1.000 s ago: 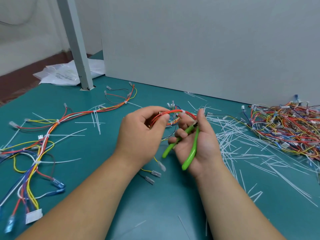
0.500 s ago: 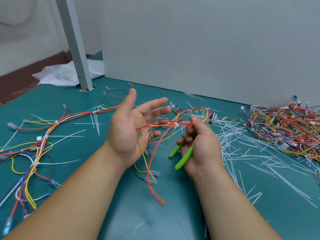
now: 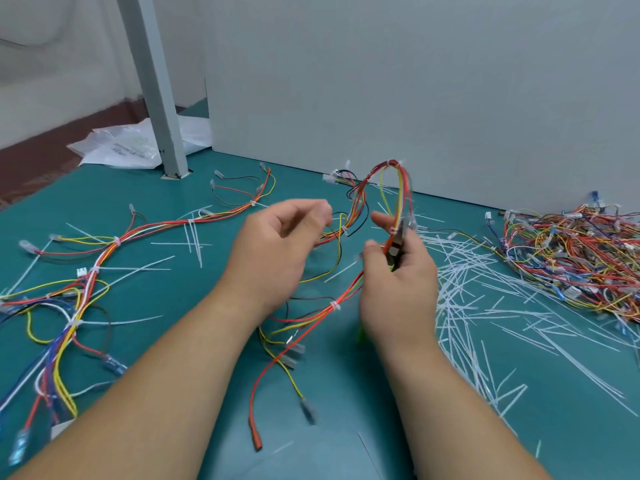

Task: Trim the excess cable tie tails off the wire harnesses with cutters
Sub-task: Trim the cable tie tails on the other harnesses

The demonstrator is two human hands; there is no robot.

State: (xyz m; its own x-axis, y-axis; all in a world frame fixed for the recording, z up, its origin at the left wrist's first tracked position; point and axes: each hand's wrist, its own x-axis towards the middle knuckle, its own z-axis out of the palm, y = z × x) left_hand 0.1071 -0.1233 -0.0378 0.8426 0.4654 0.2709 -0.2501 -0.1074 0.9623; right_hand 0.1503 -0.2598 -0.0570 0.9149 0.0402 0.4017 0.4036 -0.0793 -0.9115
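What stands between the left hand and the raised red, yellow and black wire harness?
Nothing visible: the red, yellow and black wire harness, gripped by the right hand, passes close beside the left hand.

A crumpled plastic bag (image 3: 121, 148) lies by the grey post's (image 3: 152, 84) foot.

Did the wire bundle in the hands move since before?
Yes. The harness unfolded: its loop swung away toward the grey wall, its red tail dropped nearer the camera.

An assembly workshop — teal workbench (image 3: 114, 195) strewn with wire harnesses (image 3: 571, 258) and clipped tie tails (image 3: 485, 306)
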